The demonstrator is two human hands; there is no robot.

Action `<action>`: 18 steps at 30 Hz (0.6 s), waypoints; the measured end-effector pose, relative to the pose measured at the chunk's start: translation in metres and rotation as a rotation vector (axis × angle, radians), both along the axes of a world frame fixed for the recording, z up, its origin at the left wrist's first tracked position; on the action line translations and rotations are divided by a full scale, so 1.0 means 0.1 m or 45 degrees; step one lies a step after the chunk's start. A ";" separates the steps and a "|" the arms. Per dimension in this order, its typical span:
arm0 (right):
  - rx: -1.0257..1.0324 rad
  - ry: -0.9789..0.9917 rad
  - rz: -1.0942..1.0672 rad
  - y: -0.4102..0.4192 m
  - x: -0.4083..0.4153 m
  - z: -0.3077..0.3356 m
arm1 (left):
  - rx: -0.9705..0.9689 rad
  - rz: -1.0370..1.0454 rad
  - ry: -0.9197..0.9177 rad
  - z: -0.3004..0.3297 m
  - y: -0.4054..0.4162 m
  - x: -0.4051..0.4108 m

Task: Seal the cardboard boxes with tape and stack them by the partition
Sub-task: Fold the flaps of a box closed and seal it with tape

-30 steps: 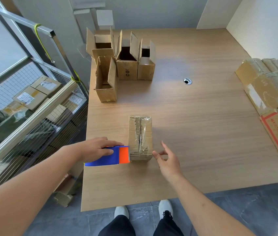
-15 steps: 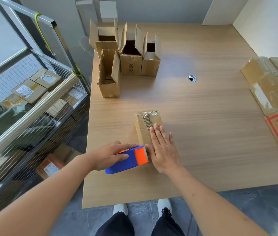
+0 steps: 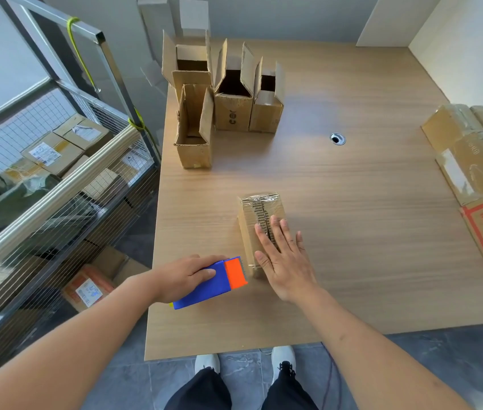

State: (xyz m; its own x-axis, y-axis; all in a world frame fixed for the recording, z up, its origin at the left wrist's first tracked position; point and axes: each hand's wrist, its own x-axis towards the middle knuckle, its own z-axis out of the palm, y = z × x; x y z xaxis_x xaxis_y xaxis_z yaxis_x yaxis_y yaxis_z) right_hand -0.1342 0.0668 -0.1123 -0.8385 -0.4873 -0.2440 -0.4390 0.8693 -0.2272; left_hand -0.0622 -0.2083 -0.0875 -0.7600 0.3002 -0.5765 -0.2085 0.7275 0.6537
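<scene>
A small cardboard box (image 3: 259, 210) lies closed on the wooden table (image 3: 352, 232), shiny clear tape running along its top seam. My right hand (image 3: 283, 258) lies flat on the near half of that box with straight fingers. My left hand (image 3: 188, 275) grips a blue and orange tape dispenser (image 3: 215, 284), whose orange toothed end sits just left of the box's near end. Several open boxes (image 3: 225, 99) stand with their flaps up at the far left of the table. Taped boxes (image 3: 477, 161) are piled at the right edge beside the white partition (image 3: 471, 48).
A metal wire cage (image 3: 41, 173) holding parcels stands close along the table's left side. A round cable hole (image 3: 337, 139) sits in the tabletop beyond the box. My feet are at the table's near edge on a grey tiled floor.
My right hand went from beside the box to lying flat on its top. The dispenser has drawn back from the box's near end toward me and tilted.
</scene>
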 end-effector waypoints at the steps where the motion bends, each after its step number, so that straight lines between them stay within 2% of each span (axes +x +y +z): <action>1: 0.007 -0.014 0.003 0.00 0.00 0.02 | -0.004 0.014 -0.006 -0.03 0.04 0.01; 13: 0.107 -0.123 0.081 0.02 -0.09 0.18 | -0.088 -0.012 -0.052 0.04 0.20 -0.22; 16: 0.112 -0.152 0.087 0.03 -0.10 0.21 | -0.290 -0.012 -0.065 -0.03 0.11 -0.20; 18: 0.114 -0.151 0.087 0.03 -0.10 0.21 | -0.335 0.015 -0.056 -0.07 0.02 -0.14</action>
